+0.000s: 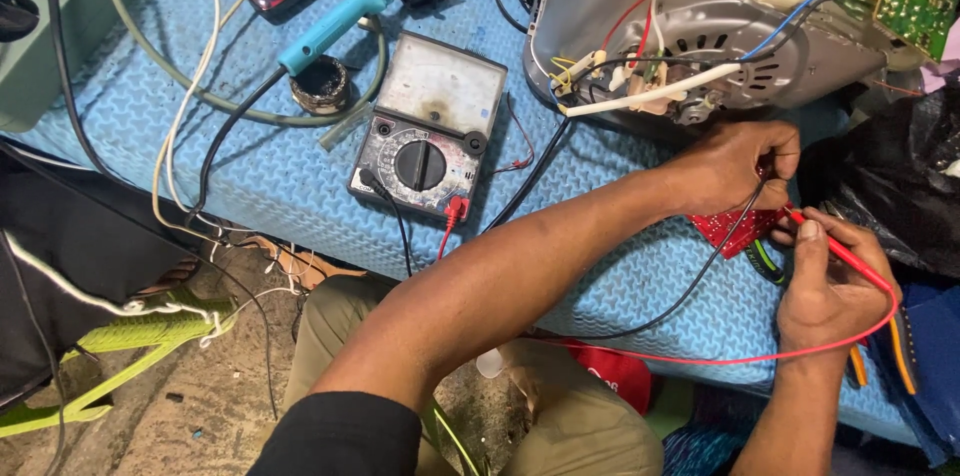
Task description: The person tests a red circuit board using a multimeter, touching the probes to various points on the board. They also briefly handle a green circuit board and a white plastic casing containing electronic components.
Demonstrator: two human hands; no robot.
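The right hand [835, 286] is clenched around a red test probe [838, 248], pinched between thumb and fingers. The probe's long axis runs diagonally: its tip points up and to the left toward a small red circuit board [722, 229], and its back end slants down to the right, where a red lead [760, 356] loops under the wrist and trails left across the counter [250, 176]. The left hand [735, 168] is closed on a black test probe [752, 204], which points steeply down and slightly left at the same board; its black lead [690, 296] curves down and left from there. The probe tips themselves are hard to make out, and whether they touch the board cannot be told. The board lies mostly hidden beneath both hands, only a red corner showing.

Just above the left hand sits an opened grey appliance [700, 26] with a motor housing and red, blue and white wires; its top is cut off by the frame. Farther left on the blue padded counter lies an analogue multimeter [428, 126], with both leads plugged in at its lower edge. Beyond it rests a blue-handled soldering iron [335, 24], pointing up and to the right, beside a small round tin [320, 84].
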